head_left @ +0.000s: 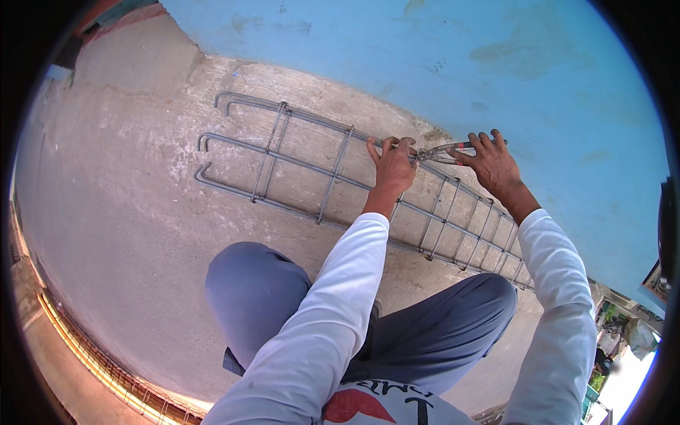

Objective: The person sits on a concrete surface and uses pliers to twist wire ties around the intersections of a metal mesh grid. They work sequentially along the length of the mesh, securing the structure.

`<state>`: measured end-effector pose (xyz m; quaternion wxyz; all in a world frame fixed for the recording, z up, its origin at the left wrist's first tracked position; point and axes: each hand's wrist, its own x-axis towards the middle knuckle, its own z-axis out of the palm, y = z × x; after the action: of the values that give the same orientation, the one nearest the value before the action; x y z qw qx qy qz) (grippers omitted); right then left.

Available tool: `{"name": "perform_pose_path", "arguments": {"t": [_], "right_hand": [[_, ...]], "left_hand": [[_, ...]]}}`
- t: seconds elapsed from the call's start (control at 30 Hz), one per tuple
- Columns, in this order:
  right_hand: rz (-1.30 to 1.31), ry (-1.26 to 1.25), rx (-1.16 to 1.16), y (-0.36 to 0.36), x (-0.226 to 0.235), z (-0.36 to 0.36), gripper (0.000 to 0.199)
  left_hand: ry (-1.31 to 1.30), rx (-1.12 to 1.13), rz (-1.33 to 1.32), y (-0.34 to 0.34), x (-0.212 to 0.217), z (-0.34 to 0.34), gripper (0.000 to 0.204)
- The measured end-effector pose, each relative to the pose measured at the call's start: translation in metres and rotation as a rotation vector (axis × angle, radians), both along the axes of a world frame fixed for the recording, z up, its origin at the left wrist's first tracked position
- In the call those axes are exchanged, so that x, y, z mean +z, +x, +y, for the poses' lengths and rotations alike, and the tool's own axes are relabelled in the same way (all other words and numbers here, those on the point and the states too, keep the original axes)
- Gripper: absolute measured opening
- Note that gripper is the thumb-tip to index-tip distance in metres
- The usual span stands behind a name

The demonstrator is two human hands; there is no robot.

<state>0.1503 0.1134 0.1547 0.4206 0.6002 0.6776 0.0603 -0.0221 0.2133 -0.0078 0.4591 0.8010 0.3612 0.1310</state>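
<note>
A long rebar cage (pixel 333 173) of hooked lengthwise bars and crosswise stirrups lies on the concrete in front of my knees. Curled over its far bar, the fingers of my left hand (pixel 394 168) grip the steel close to a stirrup joint. My right hand (pixel 492 164) holds tying pincers (pixel 445 150) by their handles, which are spread apart and carry red marks. The pincers' head points left and meets the far bar right beside my left fingertips. What sits between the jaws is too small to make out.
A blue wall (pixel 425 57) rises just beyond the cage. Rough concrete floor (pixel 127 198) stretches to the left, ending at a yellowish edge (pixel 106 368) low on that side. Plants and clutter (pixel 616 326) stand at the far right. My bent knees (pixel 258 283) are close to the cage.
</note>
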Motion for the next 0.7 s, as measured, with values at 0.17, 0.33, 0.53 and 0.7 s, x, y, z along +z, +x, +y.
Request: {"name": "perform_pose_path", "arguments": {"t": [0.17,0.33,0.53,0.7], "right_hand": [[0.066,-0.135,-0.21,-0.028,0.024,0.035,0.044],[0.228,-0.192,-0.509,-0.019,0.024,0.042,0.028],[0.603,-0.464,-1.263,-0.005,0.021,0.063,0.036],[0.846,-0.528,-1.59,0.008,0.019,0.059,0.045]], "left_hand": [[0.016,0.031,0.013,0.002,-0.003,0.0,0.054],[0.187,0.58,-0.339,0.017,0.002,-0.041,0.04],[-1.764,0.885,-0.702,0.058,0.02,-0.086,0.056],[-2.077,0.842,-1.181,0.072,0.025,-0.072,0.058]]}}
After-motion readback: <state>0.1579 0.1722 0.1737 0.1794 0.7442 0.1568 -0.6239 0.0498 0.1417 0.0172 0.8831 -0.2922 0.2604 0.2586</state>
